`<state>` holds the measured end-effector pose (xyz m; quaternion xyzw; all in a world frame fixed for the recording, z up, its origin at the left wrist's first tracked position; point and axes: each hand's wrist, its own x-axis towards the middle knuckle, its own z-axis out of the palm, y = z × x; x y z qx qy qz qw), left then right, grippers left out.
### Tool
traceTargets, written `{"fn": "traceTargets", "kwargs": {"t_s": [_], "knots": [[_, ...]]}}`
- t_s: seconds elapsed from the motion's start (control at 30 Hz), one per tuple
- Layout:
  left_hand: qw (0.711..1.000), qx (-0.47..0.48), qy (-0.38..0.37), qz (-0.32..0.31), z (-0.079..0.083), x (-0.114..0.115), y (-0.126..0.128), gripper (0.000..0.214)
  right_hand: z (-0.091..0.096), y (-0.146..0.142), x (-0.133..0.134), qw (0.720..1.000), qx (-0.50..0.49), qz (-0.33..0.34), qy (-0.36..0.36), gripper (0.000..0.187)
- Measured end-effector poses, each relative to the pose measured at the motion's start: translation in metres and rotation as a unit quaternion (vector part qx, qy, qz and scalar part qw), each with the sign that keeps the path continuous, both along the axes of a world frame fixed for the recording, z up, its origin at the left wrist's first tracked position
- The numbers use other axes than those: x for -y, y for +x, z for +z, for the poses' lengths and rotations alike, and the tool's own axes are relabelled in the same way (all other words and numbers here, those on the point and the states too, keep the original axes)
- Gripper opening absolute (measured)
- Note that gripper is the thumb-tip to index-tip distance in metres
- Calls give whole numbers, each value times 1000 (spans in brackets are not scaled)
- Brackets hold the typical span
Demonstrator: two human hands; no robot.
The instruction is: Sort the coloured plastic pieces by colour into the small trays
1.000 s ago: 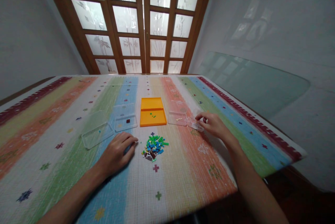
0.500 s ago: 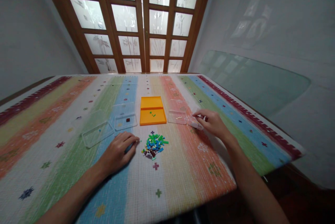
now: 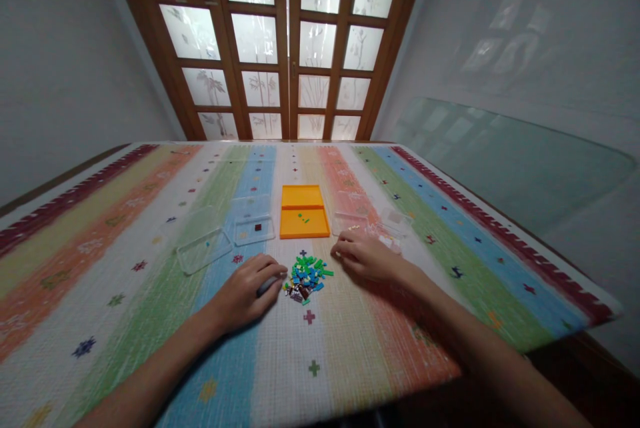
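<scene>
My left hand (image 3: 256, 287) rests on the cloth at the left edge of a pile of small building bricks (image 3: 309, 275). Its thumb and fingertips come together beside the pile; anything between them is too small to make out. The bricks are green, blue, brown and white. My right hand (image 3: 367, 255) hovers to the right of the pile, its fingers loosely bent and no piece visible in them. It partly covers a clear plastic tray (image 3: 340, 221) with small pale pieces. Behind the pile lies an open orange case (image 3: 305, 231) holding several small green pieces.
Left of the case stands a clear tray (image 3: 237, 241) with a dark brown brick (image 3: 258, 227). Farther left, another clear tray (image 3: 187, 269) holds a small blue piece (image 3: 207, 244). A clear box (image 3: 400, 218) sits at the right. The striped tablecloth (image 3: 285, 375) ends at the front edge.
My right hand has moved left, from the far right clear box toward the pile. My left hand has come slightly closer to the bricks. The whole view has shifted a little.
</scene>
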<state>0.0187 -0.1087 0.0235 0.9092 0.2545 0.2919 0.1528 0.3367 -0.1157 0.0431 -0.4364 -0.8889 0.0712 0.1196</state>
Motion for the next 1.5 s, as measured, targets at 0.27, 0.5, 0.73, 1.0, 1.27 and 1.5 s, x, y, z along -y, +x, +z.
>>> {"fn": "traceTargets", "kwargs": {"t_s": [0.27, 0.5, 0.73, 1.0, 1.27, 1.5], "knots": [[999, 12, -33, 15, 3, 11, 16, 18, -18, -9, 12, 997, -17, -68, 40, 18], [997, 12, -48, 52, -2, 9, 27, 15, -15, -11, 14, 997, -12, -67, 27, 19], [997, 9, -71, 42, 1, 7, 24, 14, -13, -12, 15, 997, -7, -66, 35, 17], [997, 9, -71, 16, 4, 9, 22, 15, -9, -14, 16, 997, 4, -66, 35, 17], [997, 49, -53, 20, 13, 7, 16, 14, -10, -13, 16, 997, 9, -63, 35, 18], [984, 83, -48, 149, 32, -11, -14, 18, -14, -11, 15, 998, -4, -60, 33, 17]]}}
